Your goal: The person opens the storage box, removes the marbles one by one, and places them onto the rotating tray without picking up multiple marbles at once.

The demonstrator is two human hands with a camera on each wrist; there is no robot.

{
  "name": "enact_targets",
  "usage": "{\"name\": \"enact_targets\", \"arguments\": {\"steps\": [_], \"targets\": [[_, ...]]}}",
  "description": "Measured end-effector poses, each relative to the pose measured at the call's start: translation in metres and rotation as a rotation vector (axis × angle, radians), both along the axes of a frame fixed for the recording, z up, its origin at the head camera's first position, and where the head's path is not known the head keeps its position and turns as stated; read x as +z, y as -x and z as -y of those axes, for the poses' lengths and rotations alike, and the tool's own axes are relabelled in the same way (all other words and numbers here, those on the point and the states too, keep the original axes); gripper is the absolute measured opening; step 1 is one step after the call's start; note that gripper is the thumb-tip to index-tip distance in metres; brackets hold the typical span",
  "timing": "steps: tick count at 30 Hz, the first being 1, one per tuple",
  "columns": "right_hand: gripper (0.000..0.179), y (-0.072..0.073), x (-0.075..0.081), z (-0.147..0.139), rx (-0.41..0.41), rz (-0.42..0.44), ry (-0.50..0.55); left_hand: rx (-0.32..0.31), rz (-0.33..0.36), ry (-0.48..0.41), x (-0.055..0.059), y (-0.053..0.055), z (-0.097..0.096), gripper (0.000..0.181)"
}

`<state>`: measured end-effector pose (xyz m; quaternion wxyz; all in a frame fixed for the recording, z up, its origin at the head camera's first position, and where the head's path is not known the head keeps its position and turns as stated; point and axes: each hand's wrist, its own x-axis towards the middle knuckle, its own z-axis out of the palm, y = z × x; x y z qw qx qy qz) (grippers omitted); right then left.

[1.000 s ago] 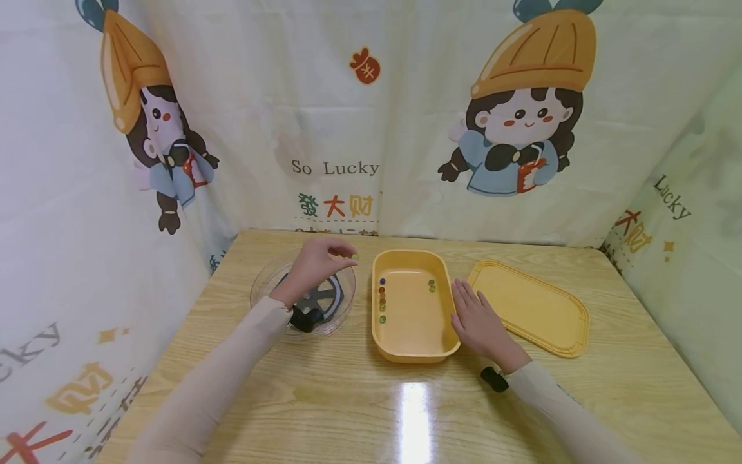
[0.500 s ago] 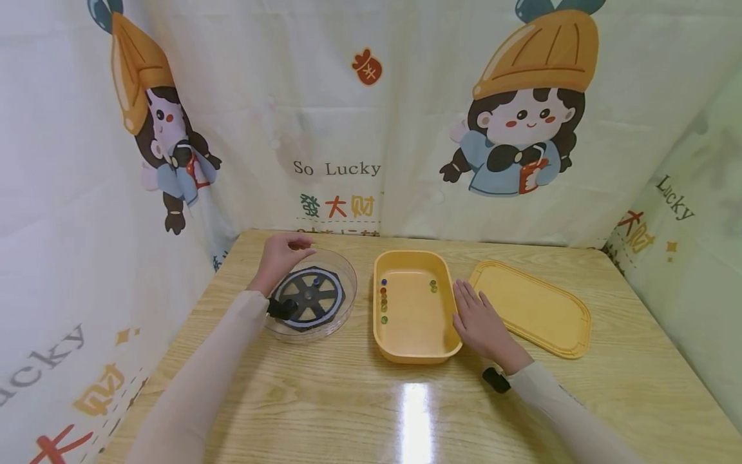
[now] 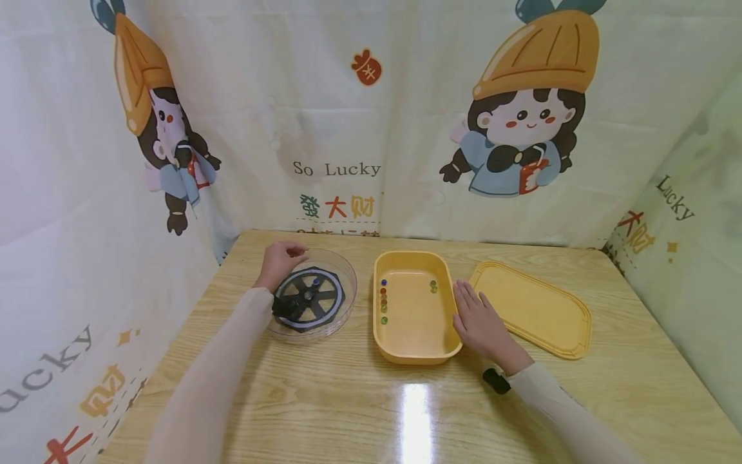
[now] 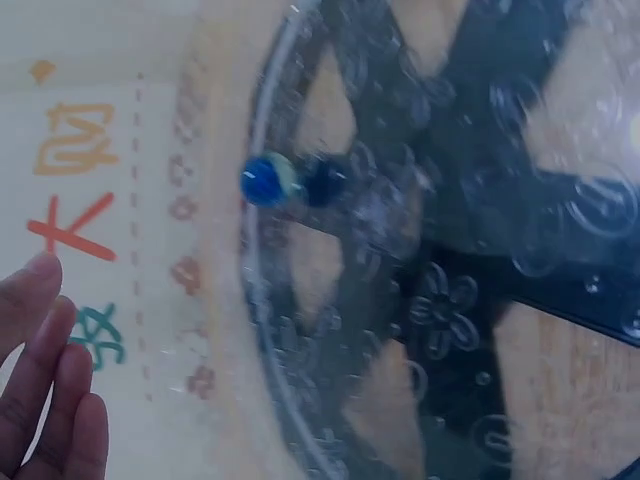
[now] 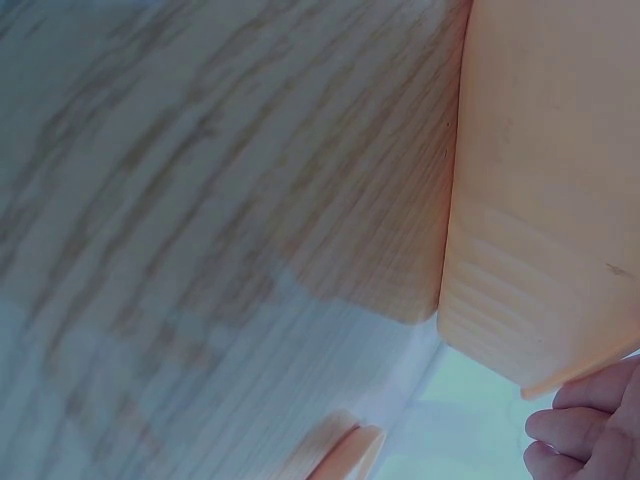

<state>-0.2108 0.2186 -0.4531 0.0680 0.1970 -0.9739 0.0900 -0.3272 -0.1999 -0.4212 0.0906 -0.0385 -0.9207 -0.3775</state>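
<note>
My left hand (image 3: pixel 282 263) is over the back-left rim of a clear round bowl (image 3: pixel 350 267), thumb and fingertips close together. In the left wrist view, the fingers (image 4: pixel 72 390) show no marble between them; I cannot tell whether one is hidden there. Inside the bowl lies a dark spoked, wheel-like disc (image 3: pixel 301 281), with a blue marble (image 4: pixel 265 180) near its outer ring. Against the right wall of a yellow bin (image 3: pixel 408 332) rests my right hand (image 3: pixel 481 325), its fingers (image 5: pixel 585 420) straight in the head view and at the bin's rim.
Along the bin's left side sit a blue marble (image 3: pixel 384 282), a red marble (image 3: pixel 383 291), and several yellow and green ones. Two greenish marbles (image 3: pixel 433 286) lie at its right. A yellow lid (image 3: pixel 539 306) lies flat right of the bin. A printed curtain (image 3: pixel 406 129) surrounds the table.
My left hand has moved left from between bowl and bin to the bowl's back-left rim, then slightly lower. The greenish marble earlier at its fingertips no longer shows. My right hand stays put.
</note>
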Motion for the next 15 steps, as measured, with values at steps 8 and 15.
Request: {"name": "enact_targets", "arguments": {"steps": [8, 15], "targets": [[0.059, 0.001, 0.001, 0.000, 0.001, 0.003, -0.005, 0.014, 0.067, -0.001, -0.017, 0.008, 0.007, 0.021], [0.058, 0.001, -0.001, 0.000, 0.005, -0.014, 0.001, 0.008, 0.066, -0.008, -0.032, 0.014, 0.014, 0.018]]}}
